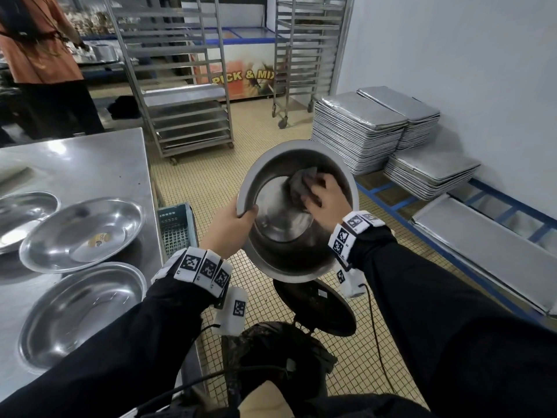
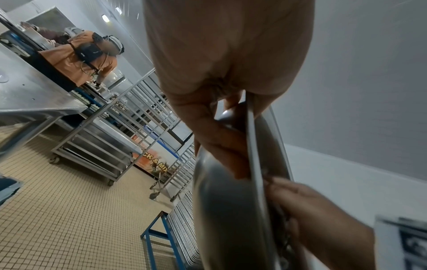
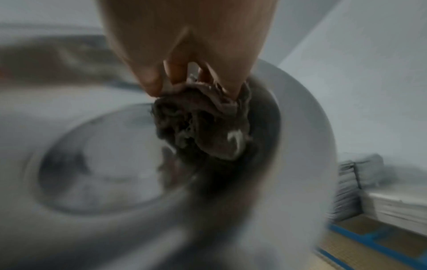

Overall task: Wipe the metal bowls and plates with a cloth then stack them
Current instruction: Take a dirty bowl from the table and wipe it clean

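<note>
Over the tiled floor beside the steel table (image 1: 90, 164), my left hand (image 1: 230, 229) grips the bowl (image 1: 289, 236) by its rim, tilted toward me; my right hand (image 1: 327, 200) presses the bunched cloth (image 1: 303, 184) against its inner wall.

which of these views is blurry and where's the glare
Right wrist view: heavy motion blur smears the bowl; only the cloth is fairly sharp. Left wrist view: the left hand up close is soft, the background sharper. Head view: mostly sharp, glare on the steel table.
</note>
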{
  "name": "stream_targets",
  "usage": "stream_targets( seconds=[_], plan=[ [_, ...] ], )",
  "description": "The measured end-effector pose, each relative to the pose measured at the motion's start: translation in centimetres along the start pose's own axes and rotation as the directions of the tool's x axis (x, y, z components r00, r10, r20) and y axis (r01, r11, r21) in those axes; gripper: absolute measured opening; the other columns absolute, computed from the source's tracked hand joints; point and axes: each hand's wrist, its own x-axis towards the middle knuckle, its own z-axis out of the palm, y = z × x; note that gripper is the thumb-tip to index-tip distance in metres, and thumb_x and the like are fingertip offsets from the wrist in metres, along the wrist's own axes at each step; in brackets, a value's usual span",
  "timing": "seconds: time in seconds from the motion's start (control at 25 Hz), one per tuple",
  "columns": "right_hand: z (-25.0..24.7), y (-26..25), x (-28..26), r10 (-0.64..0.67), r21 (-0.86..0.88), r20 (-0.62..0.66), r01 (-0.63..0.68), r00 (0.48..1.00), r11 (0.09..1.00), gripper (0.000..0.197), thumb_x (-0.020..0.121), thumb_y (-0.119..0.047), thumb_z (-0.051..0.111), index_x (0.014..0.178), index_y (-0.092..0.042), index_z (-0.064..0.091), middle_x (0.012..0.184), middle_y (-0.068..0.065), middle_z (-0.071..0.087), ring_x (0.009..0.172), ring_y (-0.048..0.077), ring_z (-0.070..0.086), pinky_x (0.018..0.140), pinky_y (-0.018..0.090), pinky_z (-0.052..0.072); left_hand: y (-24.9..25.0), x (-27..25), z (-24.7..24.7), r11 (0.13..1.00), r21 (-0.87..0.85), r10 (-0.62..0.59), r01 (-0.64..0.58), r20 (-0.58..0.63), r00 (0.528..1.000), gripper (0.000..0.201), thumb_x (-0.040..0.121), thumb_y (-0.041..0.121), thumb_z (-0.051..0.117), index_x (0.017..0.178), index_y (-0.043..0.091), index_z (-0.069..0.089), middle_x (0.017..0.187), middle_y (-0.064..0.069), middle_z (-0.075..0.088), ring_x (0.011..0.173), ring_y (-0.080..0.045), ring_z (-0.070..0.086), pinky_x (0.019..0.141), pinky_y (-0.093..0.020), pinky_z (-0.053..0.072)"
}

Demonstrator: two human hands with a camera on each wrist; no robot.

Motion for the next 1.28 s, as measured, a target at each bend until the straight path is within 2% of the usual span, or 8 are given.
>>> stream_targets(
  seconds=[0.4, 0.52, 0.72, 0.84, 0.96, 1.08, 1.2, 1.28],
  plan=[
    [3.8, -1.6, -3.6, -0.088, -0.153, 0.329, 0.145, 0.940, 0.977, 0.044, 0.097, -0.043, 0.039, 0.136, -0.024, 0.048, 0.141, 0.005, 0.039, 0.124, 0.025, 0.042, 0.108, 0.041, 0.033, -0.2, 0.3, -0.6, 0.994, -0.037, 0.092, -0.100, -0.167, 0.982, 0.027, 0.100, 0.027, 0.047, 0.124, 0.017, 0.054, 0.095, 0.003, 0.067, 0.087, -0.013, 0.066, 0.077, -0.030, 0.055],
    [5.7, -3.4, -4.5, -0.126, 0.031, 0.277, 0.122, 0.953, 0.992, 0.044, 0.095, -0.039, 0.047, 0.133, -0.018, 0.052, 0.132, 0.006, 0.047, 0.116, 0.023, 0.048, 0.101, 0.038, 0.039, -0.8, 0.9, -0.7, 0.985, 0.053, 0.172, -0.165, -0.184, 0.968, 0.036, 0.101, 0.027, 0.046, 0.136, 0.019, 0.048, 0.096, 0.004, 0.066, 0.086, -0.010, 0.065, 0.078, -0.032, 0.057],
    [5.6, -3.2, -5.0, -0.096, -0.072, 0.288, 0.121, 0.953, 0.990, 0.029, 0.093, -0.025, 0.054, 0.116, -0.011, 0.065, 0.112, 0.007, 0.058, 0.090, 0.023, 0.062, 0.077, 0.025, 0.048, -1.9, 0.8, -1.2, 0.978, 0.089, 0.203, -0.189, -0.188, 0.961, 0.052, 0.101, 0.020, 0.045, 0.150, 0.023, 0.030, 0.105, 0.003, 0.063, 0.084, 0.005, 0.061, 0.064, -0.007, 0.048],
    [5.5, -2.5, -5.5, 0.019, -0.015, 0.068, -0.018, 0.998, 1.000, 0.025, 0.091, -0.035, 0.056, 0.095, -0.017, 0.072, 0.088, -0.001, 0.063, 0.085, 0.020, 0.054, 0.064, 0.022, 0.039, -2.5, 0.5, -1.1, 0.988, 0.112, 0.133, -0.110, -0.220, 0.966, 0.056, 0.101, 0.023, 0.044, 0.152, 0.031, 0.022, 0.099, 0.002, 0.063, 0.080, -0.003, 0.061, 0.061, -0.012, 0.047],
    [7.2, -4.4, -5.6, 0.143, 0.007, -0.092, -0.143, 0.985, 0.990, 0.028, 0.089, -0.039, 0.058, 0.100, -0.017, 0.071, 0.105, -0.004, 0.060, 0.091, 0.015, 0.040, 0.075, 0.023, 0.037, -2.9, 0.2, -0.6, 0.996, 0.089, 0.041, -0.023, -0.206, 0.978, 0.052, 0.102, 0.032, 0.042, 0.151, 0.028, 0.026, 0.089, 0.002, 0.064, 0.068, -0.009, 0.061, 0.050, -0.014, 0.046],
    [8.8, -7.6, -6.4, 0.257, 0.256, 0.011, -0.251, 0.966, 0.934, 0.039, 0.093, -0.045, 0.050, 0.114, -0.013, 0.061, 0.116, -0.001, 0.054, 0.099, 0.015, 0.054, 0.089, 0.026, 0.046, -2.6, 0.5, 0.0, 1.000, 0.022, -0.007, 0.012, -0.212, 0.977, 0.049, 0.101, 0.034, 0.043, 0.148, 0.021, 0.034, 0.097, -0.001, 0.065, 0.067, -0.003, 0.058, 0.047, -0.009, 0.044],
    [8.7, -9.9, -7.5, 0.113, 0.413, 0.152, -0.167, 0.982, 0.895, 0.052, 0.098, -0.053, 0.026, 0.136, -0.024, 0.046, 0.136, -0.005, 0.050, 0.120, 0.007, 0.046, 0.100, 0.017, 0.034, -2.0, 1.1, -0.4, 0.999, -0.022, 0.031, -0.037, -0.224, 0.974, 0.048, 0.101, 0.035, 0.044, 0.146, 0.022, 0.035, 0.087, 0.002, 0.063, 0.067, -0.007, 0.061, 0.053, -0.016, 0.049],
    [8.6, -9.9, -7.1, -0.045, 0.513, 0.163, -0.045, 0.986, 0.857, 0.052, 0.098, -0.054, 0.016, 0.145, -0.035, 0.031, 0.147, -0.007, 0.040, 0.134, 0.006, 0.035, 0.112, 0.028, 0.028, -1.5, 1.2, -0.8, 0.996, -0.056, 0.060, -0.072, -0.197, 0.979, 0.047, 0.100, 0.036, 0.044, 0.145, 0.025, 0.036, 0.089, 0.006, 0.065, 0.077, -0.007, 0.065, 0.068, -0.026, 0.057]
  ],
)
